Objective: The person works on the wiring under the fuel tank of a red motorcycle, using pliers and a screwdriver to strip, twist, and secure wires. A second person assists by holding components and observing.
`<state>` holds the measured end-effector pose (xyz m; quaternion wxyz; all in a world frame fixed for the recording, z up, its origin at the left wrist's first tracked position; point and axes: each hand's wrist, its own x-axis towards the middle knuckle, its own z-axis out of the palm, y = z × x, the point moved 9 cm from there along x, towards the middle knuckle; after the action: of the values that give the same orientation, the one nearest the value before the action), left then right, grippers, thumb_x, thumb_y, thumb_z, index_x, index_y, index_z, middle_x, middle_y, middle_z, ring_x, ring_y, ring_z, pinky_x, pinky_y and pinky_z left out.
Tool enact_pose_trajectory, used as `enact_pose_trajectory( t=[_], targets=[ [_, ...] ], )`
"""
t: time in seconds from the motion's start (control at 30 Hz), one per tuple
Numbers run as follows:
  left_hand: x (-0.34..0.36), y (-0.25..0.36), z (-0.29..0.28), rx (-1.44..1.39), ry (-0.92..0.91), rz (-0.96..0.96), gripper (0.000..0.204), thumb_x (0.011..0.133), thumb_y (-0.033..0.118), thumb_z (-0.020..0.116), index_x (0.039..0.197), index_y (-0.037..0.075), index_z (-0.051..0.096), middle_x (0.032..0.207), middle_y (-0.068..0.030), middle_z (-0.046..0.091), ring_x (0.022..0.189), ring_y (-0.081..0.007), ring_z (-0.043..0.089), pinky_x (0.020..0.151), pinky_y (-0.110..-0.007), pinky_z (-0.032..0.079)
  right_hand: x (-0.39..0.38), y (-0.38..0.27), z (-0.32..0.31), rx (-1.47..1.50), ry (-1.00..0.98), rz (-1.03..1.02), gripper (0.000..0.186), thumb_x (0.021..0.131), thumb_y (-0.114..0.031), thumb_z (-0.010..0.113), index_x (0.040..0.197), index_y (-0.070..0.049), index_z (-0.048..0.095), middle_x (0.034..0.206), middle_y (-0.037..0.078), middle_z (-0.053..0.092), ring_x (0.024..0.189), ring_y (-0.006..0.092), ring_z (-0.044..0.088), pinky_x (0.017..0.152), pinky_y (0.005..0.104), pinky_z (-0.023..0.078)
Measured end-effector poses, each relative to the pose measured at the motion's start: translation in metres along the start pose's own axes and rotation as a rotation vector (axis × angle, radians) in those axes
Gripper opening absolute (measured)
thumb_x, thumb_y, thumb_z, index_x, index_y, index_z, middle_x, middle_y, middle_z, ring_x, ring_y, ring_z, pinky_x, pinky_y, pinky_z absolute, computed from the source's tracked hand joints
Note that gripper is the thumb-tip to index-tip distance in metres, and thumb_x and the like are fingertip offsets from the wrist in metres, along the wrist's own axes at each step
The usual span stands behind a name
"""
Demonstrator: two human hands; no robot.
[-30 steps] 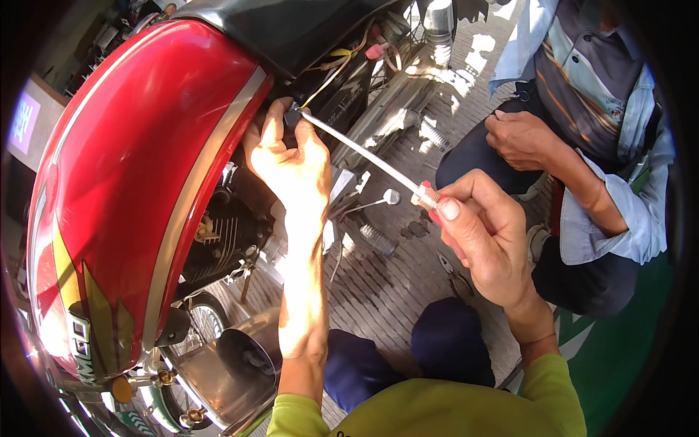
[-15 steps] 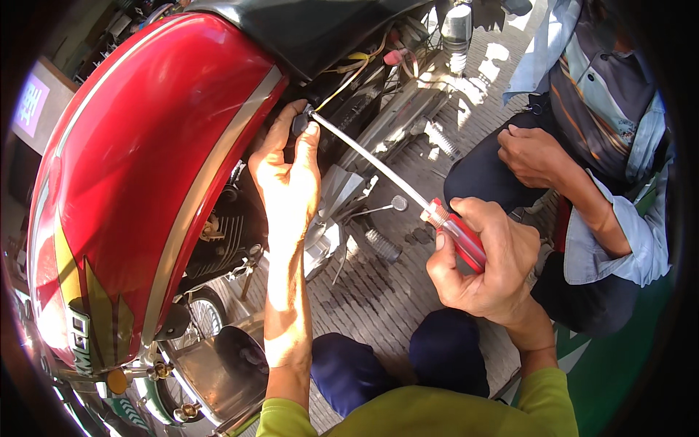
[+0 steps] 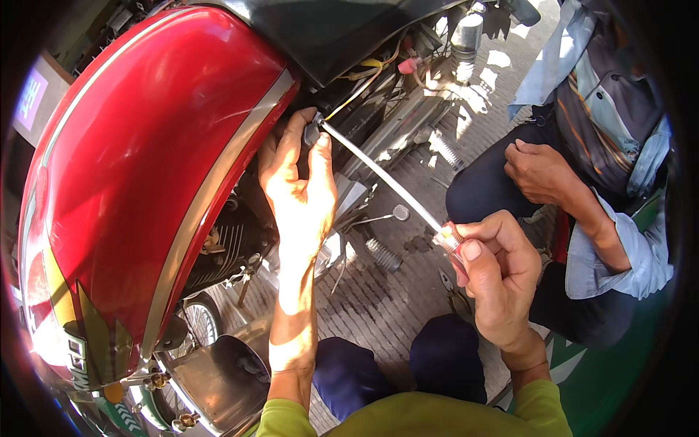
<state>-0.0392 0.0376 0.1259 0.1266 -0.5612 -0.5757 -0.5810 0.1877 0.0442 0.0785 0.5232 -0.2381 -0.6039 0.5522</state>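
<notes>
My left hand (image 3: 297,191) pinches a small dark rounded part (image 3: 312,135) between thumb and fingers, just beside the red fuel tank (image 3: 145,160). A thin yellow wire (image 3: 352,99) runs to that part from under the black seat (image 3: 328,36). My right hand (image 3: 504,273) grips the red handle of a screwdriver (image 3: 386,177), thumb and fingers closed around it near the shaft. The long metal shaft slants up and left, and its tip meets the small part at my left fingertips. The exact contact is too small to make out.
At the right another person crouches, with a hand (image 3: 542,173) resting near a knee. Below the tank is the finned engine (image 3: 231,246). A pedal (image 3: 400,212) and a ribbed footpeg (image 3: 382,255) stick out toward me. Pliers (image 3: 453,290) lie on the grooved ground.
My right hand has shifted its grip on the screwdriver handle, with the fingers now nearer its front end. Both hands and the motorcycle sit slightly differently in view. The small part stays pinched.
</notes>
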Motion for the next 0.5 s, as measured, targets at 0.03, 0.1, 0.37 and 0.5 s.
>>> enact_pose_trajectory(
  t=[0.03,0.1,0.37,0.5],
  targets=[
    [0.000,0.004,-0.001,0.026,-0.002,0.047,0.025,0.085,0.005,0.064,0.108,-0.003,0.064,0.090,-0.0128,0.061,0.083,-0.0149,0.057,0.077,-0.026,0.045,-0.003,0.006,0.002,0.040,0.009,0.029,0.007,0.089,0.000,0.052,0.096,0.004,0.051,0.071,0.005,0.061,0.059,-0.0005,0.048,0.051,0.0161,0.036],
    [0.000,0.001,0.001,-0.080,-0.018,-0.104,0.025,0.085,0.006,0.065,0.108,-0.004,0.064,0.084,-0.0102,0.062,0.077,-0.0120,0.057,0.073,-0.024,0.045,-0.004,0.001,0.004,-0.039,-0.006,0.028,0.012,0.086,0.001,0.057,0.096,0.004,0.051,0.069,0.003,0.058,0.058,-0.0003,0.046,0.051,0.0165,0.035],
    [0.003,0.014,-0.004,-0.020,0.095,-0.111,0.023,0.086,0.004,0.058,0.105,-0.007,0.065,0.081,-0.0061,0.064,0.070,-0.0074,0.052,0.067,-0.023,0.043,-0.008,-0.048,0.015,-0.917,-0.044,-0.572,0.034,0.075,0.001,0.070,0.106,0.006,0.057,0.077,0.009,0.062,0.054,0.0176,0.057,0.045,0.0252,0.045],
    [0.002,0.005,0.000,-0.193,0.064,-0.255,0.027,0.083,-0.001,0.050,0.105,-0.010,0.062,0.076,-0.0083,0.057,0.059,-0.0072,0.039,0.054,-0.024,0.035,-0.011,-0.045,0.029,-1.234,-0.024,-0.752,0.036,0.077,-0.002,0.068,0.111,0.007,0.059,0.076,0.007,0.062,0.053,0.0131,0.054,0.041,0.0241,0.041]
  ],
)
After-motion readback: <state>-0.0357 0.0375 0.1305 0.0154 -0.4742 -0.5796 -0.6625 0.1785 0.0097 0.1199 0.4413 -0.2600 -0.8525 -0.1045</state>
